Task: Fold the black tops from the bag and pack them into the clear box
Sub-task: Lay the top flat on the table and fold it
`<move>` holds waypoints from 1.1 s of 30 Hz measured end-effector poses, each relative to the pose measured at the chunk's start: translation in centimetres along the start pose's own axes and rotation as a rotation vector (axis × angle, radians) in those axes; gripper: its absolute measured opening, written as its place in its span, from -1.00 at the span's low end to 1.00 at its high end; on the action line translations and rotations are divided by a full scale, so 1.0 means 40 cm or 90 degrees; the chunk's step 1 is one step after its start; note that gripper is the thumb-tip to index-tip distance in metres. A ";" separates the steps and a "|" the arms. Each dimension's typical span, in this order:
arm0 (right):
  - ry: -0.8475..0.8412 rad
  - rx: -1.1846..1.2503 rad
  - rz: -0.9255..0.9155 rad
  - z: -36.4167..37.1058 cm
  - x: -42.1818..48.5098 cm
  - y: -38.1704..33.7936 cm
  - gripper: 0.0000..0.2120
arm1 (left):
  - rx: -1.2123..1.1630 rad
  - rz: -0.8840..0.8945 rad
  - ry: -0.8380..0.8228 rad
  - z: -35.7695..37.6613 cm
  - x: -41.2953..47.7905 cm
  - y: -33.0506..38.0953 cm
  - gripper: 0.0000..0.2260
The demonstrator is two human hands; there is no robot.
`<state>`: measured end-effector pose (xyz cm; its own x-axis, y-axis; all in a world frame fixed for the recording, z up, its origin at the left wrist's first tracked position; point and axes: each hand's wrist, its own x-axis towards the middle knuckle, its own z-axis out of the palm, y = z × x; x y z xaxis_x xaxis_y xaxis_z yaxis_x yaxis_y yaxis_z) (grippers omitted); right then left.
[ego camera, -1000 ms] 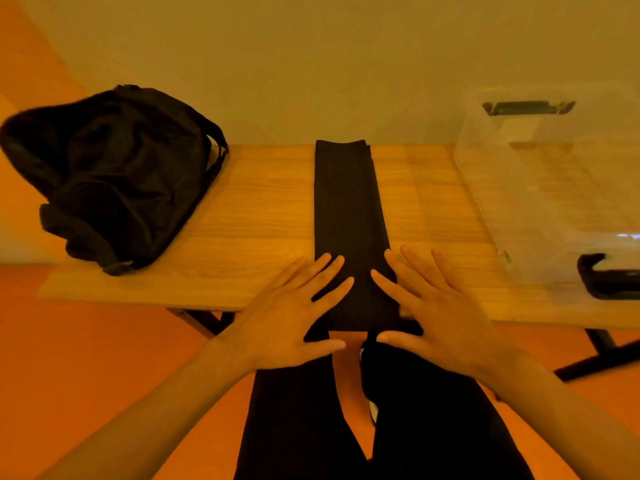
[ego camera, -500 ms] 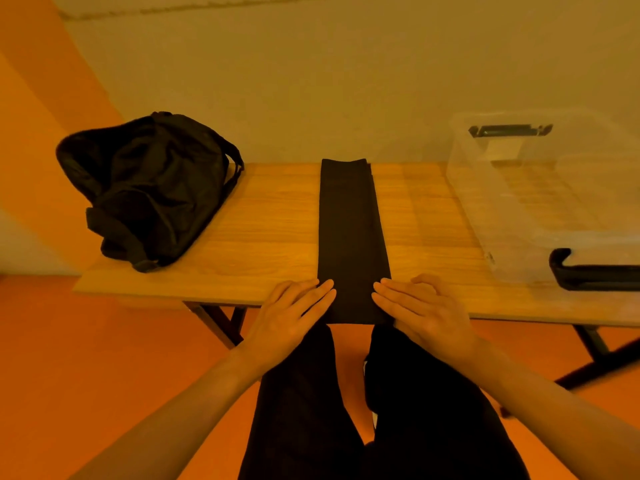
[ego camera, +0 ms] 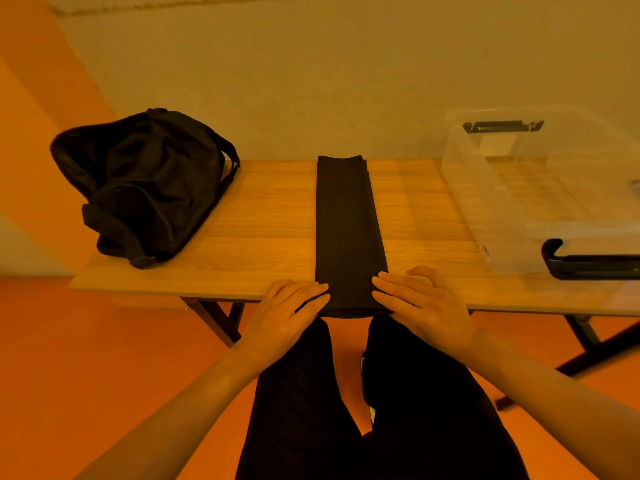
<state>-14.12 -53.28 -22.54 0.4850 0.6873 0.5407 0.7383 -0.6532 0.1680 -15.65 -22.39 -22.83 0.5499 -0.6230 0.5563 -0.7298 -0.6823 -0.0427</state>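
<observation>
One view, head camera. Black top (ego camera: 348, 233) is laid as a narrow strip along the table (ego camera: 263, 244), between bag (ego camera: 145, 185) and clear box (ego camera: 540, 188). Left hand (ego camera: 289, 315) and right hand (ego camera: 424, 304) are rested with straight fingers on its near corners; nothing is gripped. Judged: both corners should be lifted evenly, carried forward, edges matched, crease pressed.

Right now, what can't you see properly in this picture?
Head view only:
Inside the black bag: its own dark fabric hides any tops.
The clear box: its right part is cut off by the picture's edge.
Near corners of the folded black top: covered by the left hand and right hand; thumbs are hidden, so pinching or just pressing is unclear.
</observation>
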 end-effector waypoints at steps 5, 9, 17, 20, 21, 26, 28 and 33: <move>-0.011 0.090 0.041 -0.026 0.012 -0.004 -0.71 | -0.058 -0.021 0.027 -0.023 0.013 0.009 -0.76; -0.054 0.120 0.043 -0.041 0.004 -0.004 -0.67 | -0.070 -0.006 0.012 -0.044 0.006 0.018 -0.76; -0.004 0.317 0.233 -0.102 0.057 -0.017 -0.67 | -0.250 -0.159 0.073 -0.102 0.062 0.035 -0.78; 0.050 0.391 0.315 -0.127 0.103 -0.027 -0.70 | -0.323 -0.217 0.120 -0.126 0.102 0.036 -0.79; 0.073 0.414 0.332 -0.136 0.117 -0.030 -0.73 | -0.362 -0.244 0.126 -0.133 0.114 0.033 -0.80; 0.107 0.545 0.461 -0.128 0.172 -0.008 -0.71 | -0.541 -0.378 0.171 -0.140 0.181 0.015 -0.87; 0.090 0.584 0.529 -0.113 0.203 0.011 -0.68 | -0.572 -0.466 0.176 -0.128 0.215 0.002 -0.82; 0.041 0.621 0.671 -0.038 0.294 0.083 -0.64 | -0.579 -0.629 0.139 -0.061 0.299 -0.068 -0.86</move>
<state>-6.69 -47.85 -14.36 0.9954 -0.0034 0.0961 0.0890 -0.3466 -0.9338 -8.07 -27.06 -14.04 0.9818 0.1057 0.1580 -0.1260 -0.2604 0.9572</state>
